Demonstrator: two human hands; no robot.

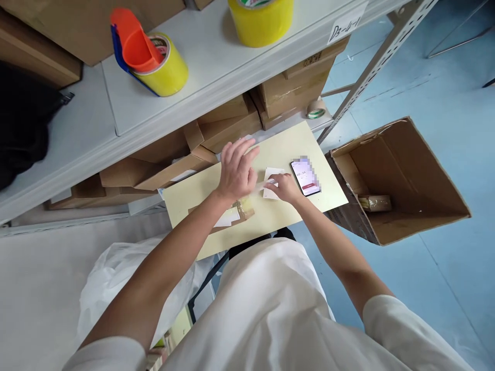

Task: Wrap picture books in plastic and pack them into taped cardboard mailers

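Observation:
My left hand hovers over the cream board, its fingers stretched and slightly apart, with nothing visible in them. Beneath that wrist lies a flat brown cardboard parcel with a white label and shiny clear tape on it; my forearm covers part of it. My right hand is over a small white paper, thumb and fingers pinched together. A faint, blurred pale strip runs from its fingertips toward my left hand, and I cannot make out what it is. Right of that hand, a phone shows a timer.
An open cardboard box on the blue floor at right holds a small parcel. The grey shelf above carries yellow tape rolls and an orange tape dispenser. Open cartons line the lower shelf. A white plastic bag sits lower left.

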